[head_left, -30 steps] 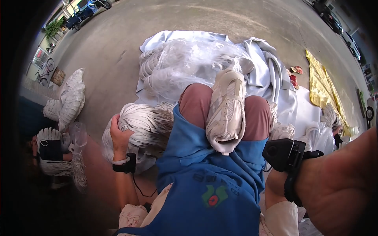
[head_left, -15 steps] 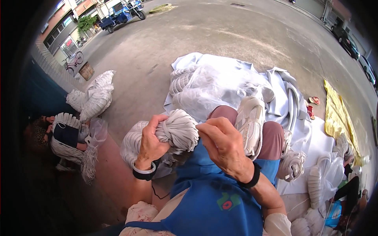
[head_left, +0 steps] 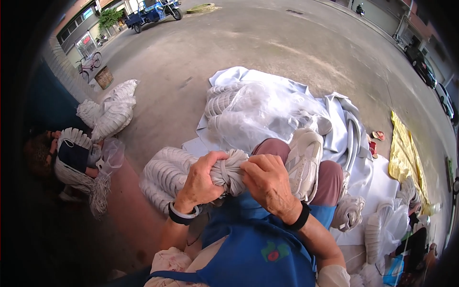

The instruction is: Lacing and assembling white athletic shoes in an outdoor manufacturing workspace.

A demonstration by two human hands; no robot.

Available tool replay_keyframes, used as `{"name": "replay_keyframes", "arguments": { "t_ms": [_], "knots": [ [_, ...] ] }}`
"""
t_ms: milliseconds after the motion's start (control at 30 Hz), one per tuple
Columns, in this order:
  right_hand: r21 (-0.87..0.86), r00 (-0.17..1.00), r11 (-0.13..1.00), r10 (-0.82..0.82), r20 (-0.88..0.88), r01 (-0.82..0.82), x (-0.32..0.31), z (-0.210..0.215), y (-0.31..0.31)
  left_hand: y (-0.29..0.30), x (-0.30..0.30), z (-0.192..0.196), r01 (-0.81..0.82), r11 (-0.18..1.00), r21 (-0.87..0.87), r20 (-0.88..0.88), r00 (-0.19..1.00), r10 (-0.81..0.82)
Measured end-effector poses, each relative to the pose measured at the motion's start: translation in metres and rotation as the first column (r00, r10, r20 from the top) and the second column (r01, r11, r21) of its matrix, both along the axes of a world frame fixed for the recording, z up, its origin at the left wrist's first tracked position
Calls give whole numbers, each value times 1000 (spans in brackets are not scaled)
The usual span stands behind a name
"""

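Observation:
A bundle of whitish flat cords, like laces (head_left: 227, 173), lies between my hands above my lap, wound round its middle. My left hand (head_left: 200, 181) wraps round its left side, thumb on top. At its right end, my right hand (head_left: 268, 182) presses bent fingers and thumb together against the cords. What exactly those fingertips hold is hidden. Just beyond my left hand rest larger bundles of ribbed white cord (head_left: 162, 174). A white sneaker (head_left: 306, 162) shows between my knees.
Ahead, clear plastic (head_left: 267, 110) covers white bundles on a pale sheet (head_left: 351, 117). Another person (head_left: 71, 158) sits at the left with cords, near a white heap (head_left: 112, 110). A yellow cloth (head_left: 404, 155) lies right. Farther off stands a blue cargo tricycle (head_left: 153, 14).
My right hand has come left and down onto the bundle's end. My left hand has shifted right and slightly lower, and the bundle has turned between them.

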State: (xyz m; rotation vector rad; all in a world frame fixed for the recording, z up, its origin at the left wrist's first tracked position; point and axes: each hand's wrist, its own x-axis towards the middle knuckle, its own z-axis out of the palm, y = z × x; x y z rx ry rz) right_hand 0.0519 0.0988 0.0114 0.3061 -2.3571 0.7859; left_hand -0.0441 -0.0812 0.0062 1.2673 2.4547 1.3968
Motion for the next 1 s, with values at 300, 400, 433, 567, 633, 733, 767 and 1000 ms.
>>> {"name": "replay_keyframes", "arguments": {
  "t_ms": [300, 400, 433, 567, 633, 733, 767, 1000],
  "knots": [
    [-34, 998, 999, 27, -60, -29, 5, -14, -10, -14, -2, -12, -19, 1000, -16, -67, 998, 18],
    [-662, 883, 748, 278, 378, 48, 21, 3, -18, -30, -10, -13, -49, 999, -19, -55, 997, 48],
    [-648, 833, 761, 339, 436, 29, 25, 7, -14, -38, -14, -20, -97, 994, -52, -23, 995, 96],
    [-746, 701, 652, 469, 537, 136, 45, 23, 21, -72, -54, -58, -298, 938, -179, 13, 952, 305],
    [-893, 741, 394, 529, 413, 216, 62, 43, 40, -97, -78, -80, -437, 874, -211, 54, 888, 457],
    [-973, 844, 182, 491, 217, 144, 88, 41, 66, -126, -106, -106, -552, 796, -246, 66, 810, 582],
    [-978, 848, 171, 496, 188, 116, 95, 43, 72, -141, -113, -115, -589, 764, -262, 80, 776, 626],
    [-882, 891, 130, 59, -450, -454, 185, 125, 168, -169, -149, -189, -729, 553, -404, 127, 554, 823]
  ]
}}
